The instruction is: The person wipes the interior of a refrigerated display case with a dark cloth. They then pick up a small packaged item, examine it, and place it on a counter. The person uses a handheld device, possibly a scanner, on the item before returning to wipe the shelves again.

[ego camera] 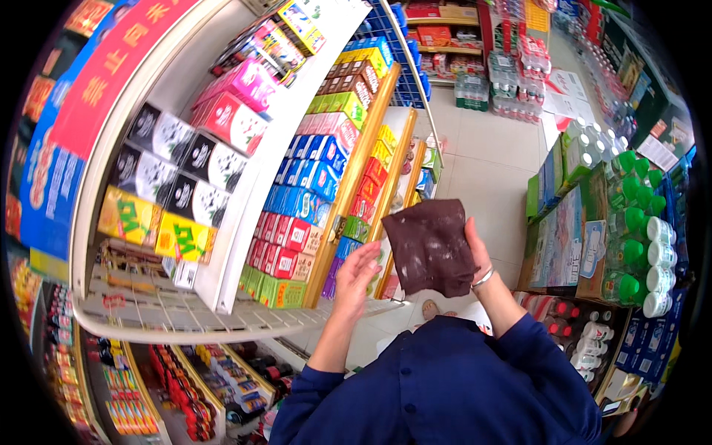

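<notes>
A dark brown folded cloth (431, 247) with pale smudges hangs in front of my chest. My right hand (477, 247) grips its right side, the fingers hidden behind it; a silver bangle is on that wrist. My left hand (356, 278) is just off the cloth's left edge, palm turned toward it, fingers loosely apart with nothing in them. Left of that hand is a store shelf with a yellow edge strip (328, 253). Stacked drink cartons fill the shelf, among them blue ones (320, 181) and red-and-tan ones (286, 231).
On the upper white shelf (253, 183) sit black-and-white boxes (214, 161) and yellow boxes (183, 236). A wire rack rim (222, 334) curves below. To the right, green-capped bottles (626, 219) stand beside cartons (556, 239). A tiled aisle (481, 161) runs ahead toward shrink-wrapped bottle packs (517, 83).
</notes>
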`<act>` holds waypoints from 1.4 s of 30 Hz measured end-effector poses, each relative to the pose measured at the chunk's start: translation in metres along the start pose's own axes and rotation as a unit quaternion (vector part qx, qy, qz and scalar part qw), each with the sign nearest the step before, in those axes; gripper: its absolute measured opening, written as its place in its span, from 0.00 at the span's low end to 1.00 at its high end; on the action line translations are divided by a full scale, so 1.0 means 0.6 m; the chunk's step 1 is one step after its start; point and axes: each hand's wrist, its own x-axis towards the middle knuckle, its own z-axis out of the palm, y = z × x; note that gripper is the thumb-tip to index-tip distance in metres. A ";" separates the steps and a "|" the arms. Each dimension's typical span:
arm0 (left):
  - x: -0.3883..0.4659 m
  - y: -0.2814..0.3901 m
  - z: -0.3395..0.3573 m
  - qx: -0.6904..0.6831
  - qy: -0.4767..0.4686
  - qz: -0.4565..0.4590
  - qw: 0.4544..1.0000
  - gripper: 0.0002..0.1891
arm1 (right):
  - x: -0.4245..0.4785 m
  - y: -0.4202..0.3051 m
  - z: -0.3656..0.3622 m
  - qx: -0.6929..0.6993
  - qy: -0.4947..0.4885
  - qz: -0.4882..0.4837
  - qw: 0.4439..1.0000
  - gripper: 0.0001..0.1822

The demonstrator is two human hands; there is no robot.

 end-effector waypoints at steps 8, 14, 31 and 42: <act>0.068 0.084 0.003 0.137 0.023 0.102 0.985 0.17 | 0.110 -0.123 0.059 -0.016 -0.060 -0.116 0.991 0.42; 0.151 0.164 0.028 0.388 0.157 0.244 0.875 0.17 | 0.247 -0.255 0.030 0.112 -0.091 -0.108 0.984 0.28; 0.406 0.296 0.127 0.944 0.158 0.139 0.255 0.23 | 0.606 -0.448 0.134 0.235 -0.117 0.035 0.964 0.28; 0.352 0.318 0.035 0.944 0.059 0.059 0.320 0.39 | 0.847 -0.272 0.282 0.159 0.039 0.016 0.986 0.27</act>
